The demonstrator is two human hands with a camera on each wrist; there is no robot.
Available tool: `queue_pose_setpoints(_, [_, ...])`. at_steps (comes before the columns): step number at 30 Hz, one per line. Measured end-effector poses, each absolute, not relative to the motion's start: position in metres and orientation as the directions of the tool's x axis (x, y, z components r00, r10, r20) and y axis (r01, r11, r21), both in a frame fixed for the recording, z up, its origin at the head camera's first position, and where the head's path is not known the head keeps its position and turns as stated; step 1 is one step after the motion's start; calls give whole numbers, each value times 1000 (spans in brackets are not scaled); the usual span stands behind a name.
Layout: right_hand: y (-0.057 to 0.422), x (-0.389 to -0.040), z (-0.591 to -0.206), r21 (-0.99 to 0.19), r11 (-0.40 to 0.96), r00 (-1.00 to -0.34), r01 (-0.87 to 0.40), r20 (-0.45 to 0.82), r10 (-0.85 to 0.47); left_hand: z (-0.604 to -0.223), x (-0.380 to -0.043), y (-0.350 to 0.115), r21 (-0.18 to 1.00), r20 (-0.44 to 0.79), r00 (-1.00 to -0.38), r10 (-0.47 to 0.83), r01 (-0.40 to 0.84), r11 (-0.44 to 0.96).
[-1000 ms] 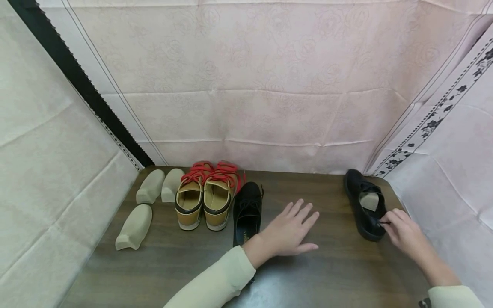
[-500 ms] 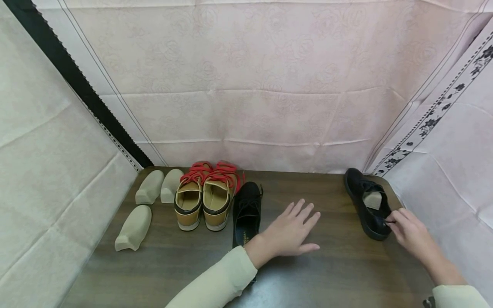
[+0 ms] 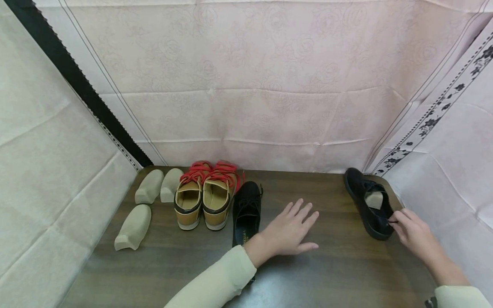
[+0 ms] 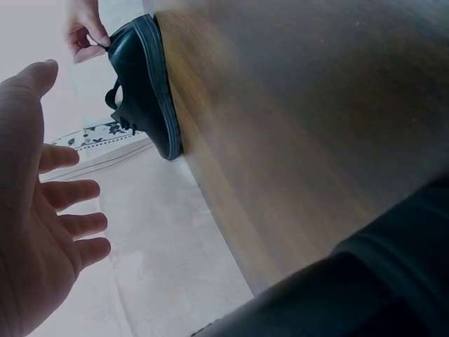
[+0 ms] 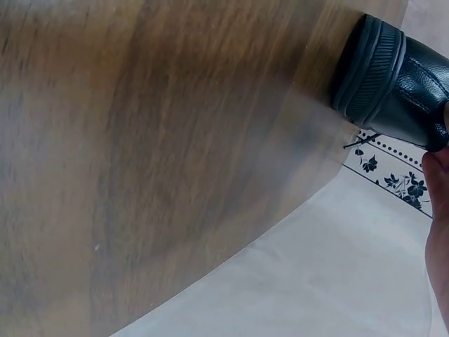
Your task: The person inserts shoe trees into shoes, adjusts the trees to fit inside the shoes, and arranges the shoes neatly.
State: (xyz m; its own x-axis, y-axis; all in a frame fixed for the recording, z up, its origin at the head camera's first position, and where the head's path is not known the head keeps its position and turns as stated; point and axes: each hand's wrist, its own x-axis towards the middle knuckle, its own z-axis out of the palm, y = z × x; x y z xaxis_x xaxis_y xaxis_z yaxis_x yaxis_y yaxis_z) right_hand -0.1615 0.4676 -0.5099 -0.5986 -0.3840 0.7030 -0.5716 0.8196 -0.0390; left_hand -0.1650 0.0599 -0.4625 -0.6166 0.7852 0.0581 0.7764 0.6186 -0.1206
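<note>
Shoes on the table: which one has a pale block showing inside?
The black shoe at far right, pinched at its heel by the right hand: the pale block shows in its opening. None shows in the tan pair or other black shoe.

Shoe at right: was black.
Laces near centre: were red.
Border, upper right: had black floral pattern.
</note>
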Motion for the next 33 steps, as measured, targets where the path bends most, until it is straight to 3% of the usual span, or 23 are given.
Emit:
queue_pose_setpoints(14, [475, -159, -509, -32, 825, -590, -564, 715, -376, -458, -166, 54, -109, 73, -624, 778, 770, 629])
queue_pose_setpoints(22, [466, -152, -506, -148, 815, -627, -560, 720, -299, -454, -170, 44, -82, 97, -633, 768, 764, 641])
queue_pose_setpoints(33, [436, -148, -491, -181, 792, -652, -583, 686, -324, -448, -174, 21, -93, 150, -641, 753, 749, 656])
